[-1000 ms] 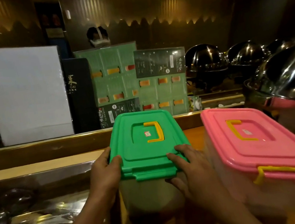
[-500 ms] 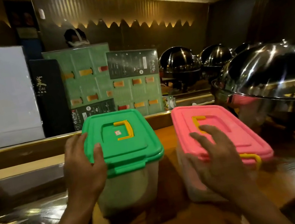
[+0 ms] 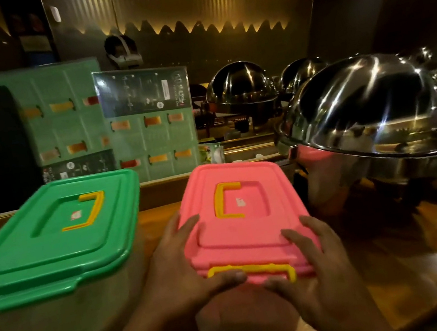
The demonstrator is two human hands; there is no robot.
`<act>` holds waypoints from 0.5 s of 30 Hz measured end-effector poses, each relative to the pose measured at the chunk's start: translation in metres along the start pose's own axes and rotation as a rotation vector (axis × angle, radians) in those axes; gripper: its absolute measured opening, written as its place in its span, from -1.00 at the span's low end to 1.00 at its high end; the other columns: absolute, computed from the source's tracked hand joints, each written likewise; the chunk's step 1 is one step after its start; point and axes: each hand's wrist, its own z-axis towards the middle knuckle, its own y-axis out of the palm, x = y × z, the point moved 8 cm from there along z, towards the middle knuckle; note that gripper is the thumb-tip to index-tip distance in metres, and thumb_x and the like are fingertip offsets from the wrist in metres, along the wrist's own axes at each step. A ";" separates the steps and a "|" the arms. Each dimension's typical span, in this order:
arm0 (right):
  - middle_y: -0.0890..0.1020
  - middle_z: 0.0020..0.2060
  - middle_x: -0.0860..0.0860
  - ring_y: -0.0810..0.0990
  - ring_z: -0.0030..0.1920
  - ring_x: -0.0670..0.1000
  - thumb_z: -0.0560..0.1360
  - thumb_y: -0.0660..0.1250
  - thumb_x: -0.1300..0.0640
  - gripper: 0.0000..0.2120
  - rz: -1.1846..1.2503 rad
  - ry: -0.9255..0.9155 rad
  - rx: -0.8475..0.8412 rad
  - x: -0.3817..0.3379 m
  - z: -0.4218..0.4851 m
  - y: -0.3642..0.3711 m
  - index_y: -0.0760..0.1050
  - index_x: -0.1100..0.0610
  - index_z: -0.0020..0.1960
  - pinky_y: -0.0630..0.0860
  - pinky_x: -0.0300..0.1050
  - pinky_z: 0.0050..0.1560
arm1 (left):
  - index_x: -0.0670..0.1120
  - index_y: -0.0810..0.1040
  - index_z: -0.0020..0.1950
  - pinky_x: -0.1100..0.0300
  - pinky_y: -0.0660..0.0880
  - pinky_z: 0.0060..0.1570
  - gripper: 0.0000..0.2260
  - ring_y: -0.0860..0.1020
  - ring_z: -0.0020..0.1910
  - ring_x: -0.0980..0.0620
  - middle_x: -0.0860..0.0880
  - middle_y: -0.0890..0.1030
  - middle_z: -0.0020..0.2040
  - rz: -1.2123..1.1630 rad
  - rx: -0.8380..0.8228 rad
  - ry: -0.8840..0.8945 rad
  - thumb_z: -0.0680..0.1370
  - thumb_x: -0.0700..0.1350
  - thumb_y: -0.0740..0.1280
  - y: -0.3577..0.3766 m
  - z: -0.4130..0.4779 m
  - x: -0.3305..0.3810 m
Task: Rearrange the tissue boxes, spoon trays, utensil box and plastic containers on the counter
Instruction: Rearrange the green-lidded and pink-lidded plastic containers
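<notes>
Both hands grip the pink-lidded plastic container (image 3: 243,227) at its near end. Left hand (image 3: 184,269) wraps the near-left corner, fingers spread on the lid, thumb along the yellow front latch (image 3: 253,270). Right hand (image 3: 319,267) clasps the near-right corner the same way. A two-sided hold at the corners probably gives control for sliding or squaring the box.

Container sits on the wooden counter (image 3: 417,256), between the green-lidded container (image 3: 53,239) on the left and the steel chafing dish dome (image 3: 361,112) on the right; apart from both.

Lid shut, yellow carry handle (image 3: 227,200) folded flat. The green box is untouched. Tissue boxes, spoon trays and utensil box are not in view.
</notes>
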 end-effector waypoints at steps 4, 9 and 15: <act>0.22 0.48 -0.12 0.17 0.50 -0.03 0.27 0.37 -0.49 -0.24 0.120 -0.015 -0.069 0.041 0.024 -0.005 0.41 -0.18 0.37 0.34 0.17 0.38 | 0.04 0.43 0.48 0.18 0.30 0.38 0.23 0.28 0.46 0.13 0.15 0.18 0.58 -0.069 0.075 -0.075 -0.09 0.62 0.40 0.024 0.006 0.022; 0.22 0.50 -0.17 0.21 0.49 -0.07 0.30 0.35 -0.48 -0.26 0.168 -0.032 -0.118 0.086 0.053 -0.012 0.40 -0.17 0.38 0.36 0.14 0.38 | 0.03 0.37 0.52 0.06 0.34 0.40 0.21 0.28 0.47 0.06 0.11 0.16 0.59 -0.031 0.149 -0.155 -0.02 0.59 0.43 0.055 0.021 0.044; 0.50 0.30 -0.05 0.34 0.41 -0.02 0.41 0.30 -0.39 -0.41 0.007 -0.149 -0.030 0.104 0.078 -0.011 0.54 -0.01 0.24 0.32 0.26 0.36 | -0.06 0.33 0.55 -0.04 0.40 0.39 0.27 0.32 0.46 -0.03 0.03 0.20 0.57 0.022 0.153 -0.183 -0.01 0.62 0.39 0.075 0.051 0.046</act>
